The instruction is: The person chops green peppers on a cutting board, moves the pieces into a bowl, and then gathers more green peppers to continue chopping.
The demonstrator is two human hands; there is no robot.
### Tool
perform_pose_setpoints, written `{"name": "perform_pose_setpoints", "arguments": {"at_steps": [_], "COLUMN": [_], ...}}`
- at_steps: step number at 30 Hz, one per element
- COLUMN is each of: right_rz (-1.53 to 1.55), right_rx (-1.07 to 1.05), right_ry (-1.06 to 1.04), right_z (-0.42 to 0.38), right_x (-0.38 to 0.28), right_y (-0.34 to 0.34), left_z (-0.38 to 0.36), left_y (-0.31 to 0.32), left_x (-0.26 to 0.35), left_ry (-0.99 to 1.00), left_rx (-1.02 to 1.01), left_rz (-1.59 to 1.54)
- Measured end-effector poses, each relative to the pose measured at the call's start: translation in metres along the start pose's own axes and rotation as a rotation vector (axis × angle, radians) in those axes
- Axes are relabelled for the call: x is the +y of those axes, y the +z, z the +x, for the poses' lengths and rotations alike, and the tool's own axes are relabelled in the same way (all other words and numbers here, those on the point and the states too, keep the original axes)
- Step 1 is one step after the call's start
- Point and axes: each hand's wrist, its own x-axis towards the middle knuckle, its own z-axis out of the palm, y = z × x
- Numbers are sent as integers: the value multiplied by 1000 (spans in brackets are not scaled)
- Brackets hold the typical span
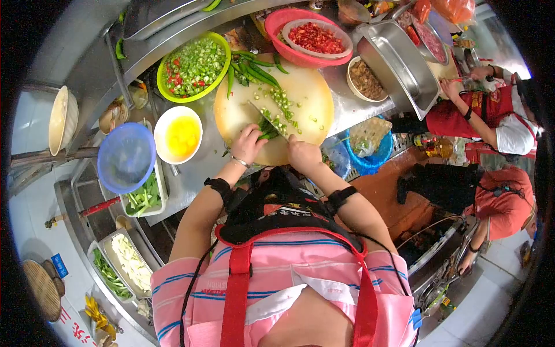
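Note:
My right hand [304,155] is wrapped round the handle of a knife [269,121], whose blade lies across green peppers on a round cutting board [312,95]. Just left of the blade, my left hand [248,144] presses a bunch of green peppers [266,129] with bent fingers. Sliced green pepper pieces [283,103] are scattered beyond the blade. Whole long green peppers [260,74] lie at the board's far edge. A yellow-green basket [226,65] of chopped green and red pepper stands at the upper left.
A white bowl of yellow egg [196,128] and a blue bowl [127,157] stand at left. Beyond the board is a pink basin [277,22] of chopped red pepper. At right are a brown-food bowl [366,80], a steel tray [399,63] and two people [497,118].

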Motion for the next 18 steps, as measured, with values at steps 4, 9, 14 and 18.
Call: {"name": "perform_pose_setpoints", "arguments": {"at_steps": [4, 9, 14, 18], "right_rz": [-1, 68, -18, 17], "right_rx": [20, -10, -43, -117], "right_ry": [19, -8, 1, 26], "right_z": [1, -10, 7, 5], "right_x": [1, 2, 0, 1], "right_y": [-11, -6, 0, -15], "left_z": [6, -2, 3, 7], "left_y": [-11, -8, -6, -1], "left_x": [9, -1, -8, -2], "left_ry": [-33, -41, -3, 25], "left_rx": [37, 18, 80, 69], "left_rz": [10, 28, 70, 36]}}
